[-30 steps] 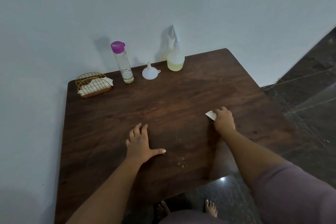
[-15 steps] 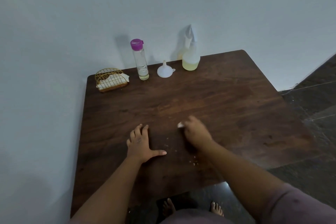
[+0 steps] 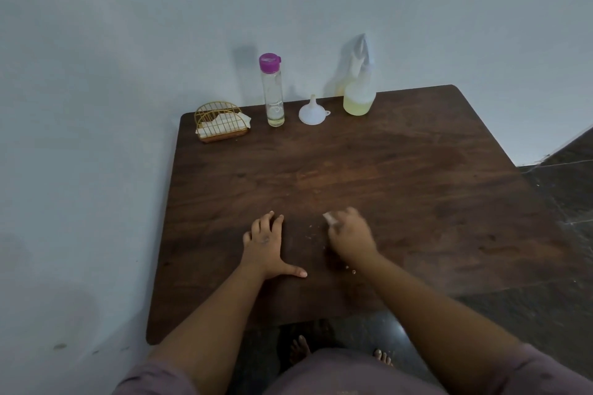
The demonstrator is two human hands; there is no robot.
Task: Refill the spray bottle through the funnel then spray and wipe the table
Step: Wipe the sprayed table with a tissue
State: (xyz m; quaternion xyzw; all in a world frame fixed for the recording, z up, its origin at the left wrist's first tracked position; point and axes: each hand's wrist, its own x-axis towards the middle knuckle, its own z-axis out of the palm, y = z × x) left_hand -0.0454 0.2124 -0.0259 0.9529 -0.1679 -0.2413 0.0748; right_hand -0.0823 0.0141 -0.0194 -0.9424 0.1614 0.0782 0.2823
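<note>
My right hand [image 3: 350,238] is closed on a small white tissue [image 3: 329,218] and presses it on the dark wooden table [image 3: 417,189] near its front middle. My left hand [image 3: 266,245] lies flat on the table beside it, fingers spread, holding nothing. Small white crumbs lie on the wood between and below the hands. At the back stand the spray bottle [image 3: 359,96] with yellowish liquid, a white funnel [image 3: 312,111] resting mouth down, and a clear bottle with a purple cap [image 3: 272,90], almost empty.
A gold wire holder with white tissues [image 3: 221,122] sits at the table's back left corner. A pale wall runs behind and to the left. Dark tiled floor [image 3: 564,196] lies to the right; bare feet show under the front edge.
My right hand has swept the tissue leftwards across the table, from the right part to close beside my left hand. My left hand has stayed flat in place.
</note>
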